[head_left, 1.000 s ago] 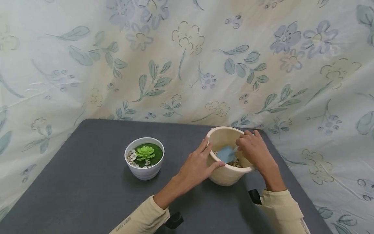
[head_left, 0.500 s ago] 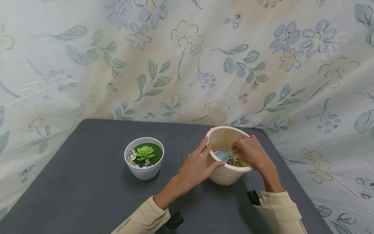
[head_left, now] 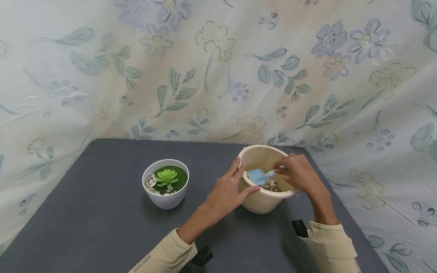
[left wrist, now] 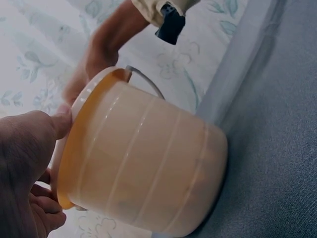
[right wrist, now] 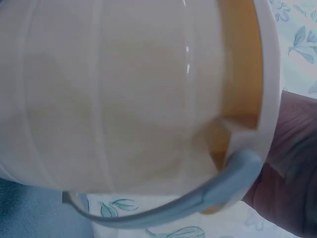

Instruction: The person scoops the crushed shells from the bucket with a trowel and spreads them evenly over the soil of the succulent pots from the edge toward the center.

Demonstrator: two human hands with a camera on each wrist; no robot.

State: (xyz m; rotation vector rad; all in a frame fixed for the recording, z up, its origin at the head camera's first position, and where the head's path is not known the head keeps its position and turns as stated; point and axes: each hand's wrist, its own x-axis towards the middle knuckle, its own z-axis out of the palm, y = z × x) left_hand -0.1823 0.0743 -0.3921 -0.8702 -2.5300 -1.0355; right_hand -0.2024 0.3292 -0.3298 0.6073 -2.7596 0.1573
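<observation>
A cream plastic bucket with small stones in its bottom stands at the table's right. My left hand holds its rim on the near left side; in the left wrist view the left hand has its thumb on the rim and its fingers bent beside it. My right hand reaches over the right rim and grips the pale handle of a small blue trowel. The trowel's blade is inside the bucket above the stones. The right wrist view shows mostly the bucket, hiding the right fingers.
A white pot with a green succulent and white pebbles stands left of the bucket on the dark grey table. The bucket's grey carrying handle hangs down its side. A floral cloth rises behind the table.
The trowel's blade has gone down toward the stones, then back up to the bucket's left inner side. My right hand has shifted with it. The left hand keeps its place on the rim.
</observation>
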